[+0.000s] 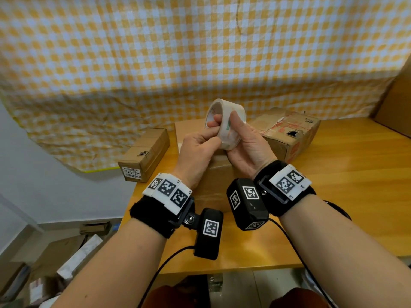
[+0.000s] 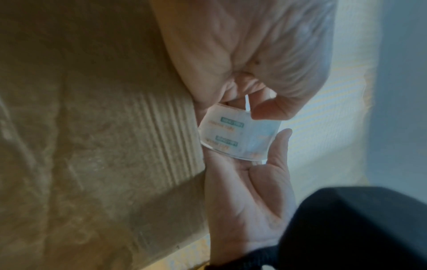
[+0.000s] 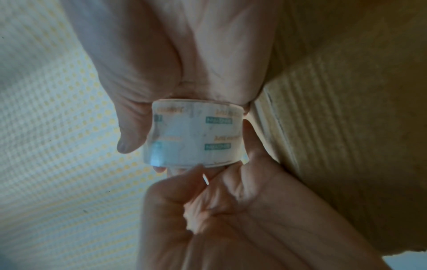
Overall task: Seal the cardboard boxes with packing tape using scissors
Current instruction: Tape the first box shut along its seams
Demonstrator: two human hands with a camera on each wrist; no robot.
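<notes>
holding the tape [image 1: 228, 123] above the middle box [image 1: 213, 174], right hand [image 1: 246, 143] curled round the roll, left hand [image 1: 198, 150] pinching at its edge; risk: loose end splitting or resticking, scissors unseen.

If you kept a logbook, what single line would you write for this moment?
right hand: holds tape roll | left hand: fingers picking at roll | boxes: on table | scissors: unseen

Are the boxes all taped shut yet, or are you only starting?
Only starting. Both hands hold the tape roll: the right hand cradles it, the left hand picks at its rim, with no strip pulled free. The middle box beneath shows no fresh strip. Taping and cutting remain; no scissors are visible.
</notes>
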